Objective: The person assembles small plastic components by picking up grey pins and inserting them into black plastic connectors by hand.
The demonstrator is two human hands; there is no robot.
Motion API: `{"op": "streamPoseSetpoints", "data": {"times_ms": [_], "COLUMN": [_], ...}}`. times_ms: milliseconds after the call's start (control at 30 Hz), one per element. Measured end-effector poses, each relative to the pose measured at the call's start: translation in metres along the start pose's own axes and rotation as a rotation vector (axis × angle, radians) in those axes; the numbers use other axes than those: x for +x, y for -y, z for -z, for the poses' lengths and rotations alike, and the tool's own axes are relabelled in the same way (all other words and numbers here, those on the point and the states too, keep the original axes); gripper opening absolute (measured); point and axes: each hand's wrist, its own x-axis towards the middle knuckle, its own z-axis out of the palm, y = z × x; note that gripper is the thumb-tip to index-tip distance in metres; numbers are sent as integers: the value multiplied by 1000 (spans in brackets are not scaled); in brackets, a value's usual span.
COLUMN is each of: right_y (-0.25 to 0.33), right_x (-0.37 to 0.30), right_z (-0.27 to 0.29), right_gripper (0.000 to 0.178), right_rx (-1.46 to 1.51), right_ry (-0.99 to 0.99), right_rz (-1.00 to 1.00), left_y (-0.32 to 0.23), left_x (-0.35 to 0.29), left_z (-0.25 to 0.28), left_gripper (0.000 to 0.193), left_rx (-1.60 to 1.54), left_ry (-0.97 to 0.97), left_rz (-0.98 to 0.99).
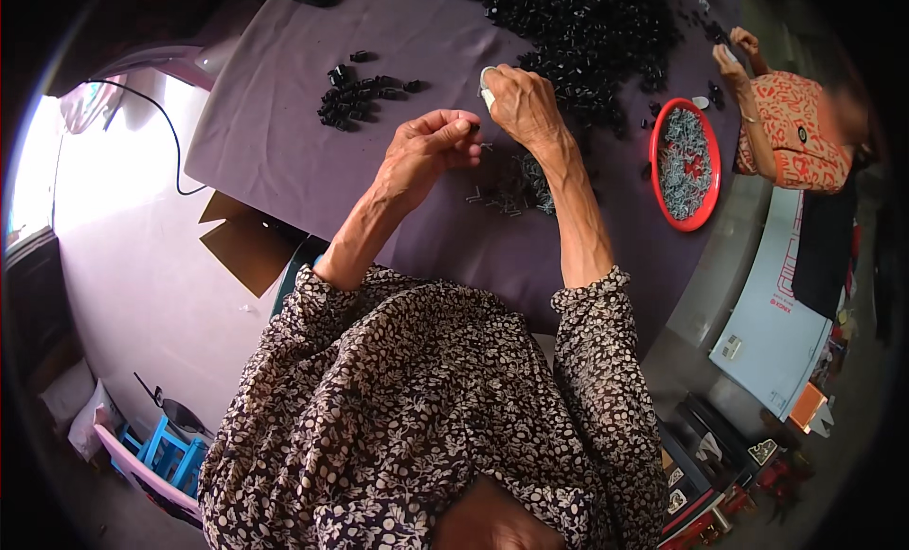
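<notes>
Over the table, my left hand (419, 154) pinches a small black piece (474, 128) between thumb and fingertips; most of the piece is covered. My right hand (526, 105) is closed round a white object (487, 88) with a rounded end, whose kind I cannot make out. The two hands are close together but apart. To the left lies a small heap of black plastic pieces (358, 97). A far larger heap of black pieces (587, 29) spreads beyond my right hand. Loose small metal screws (507, 195) lie by my right forearm, partly hidden by it.
A purple cloth (284, 124) covers the table. On its right side stands a red basin (654, 157) full of metal screws. Across that edge sits another person in an orange patterned top (805, 133), hands raised over the table. An open cardboard box (248, 252) is below the left edge.
</notes>
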Motion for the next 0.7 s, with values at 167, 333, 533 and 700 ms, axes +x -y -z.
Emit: {"op": "streamPoseSetpoints", "data": {"times_ms": [167,333,533,700], "right_y": [2,10,7,18], "right_x": [-5,-26,-33,-42], "right_z": [4,11,9,37], "right_gripper": [8,6,6,23], "right_rx": [10,-36,3,579], "right_ry": [90,47,-24,10], "right_rz": [26,59,35,-448], "left_y": [-3,-2,1,-1], "left_x": [3,4,7,10], "left_z": [0,3,0,-9], "left_gripper": [16,14,12,12], "left_rx": [-134,-147,-143,-144], "left_ry": [57,45,24,-2], "left_rz": [-3,-12,4,-37]}}
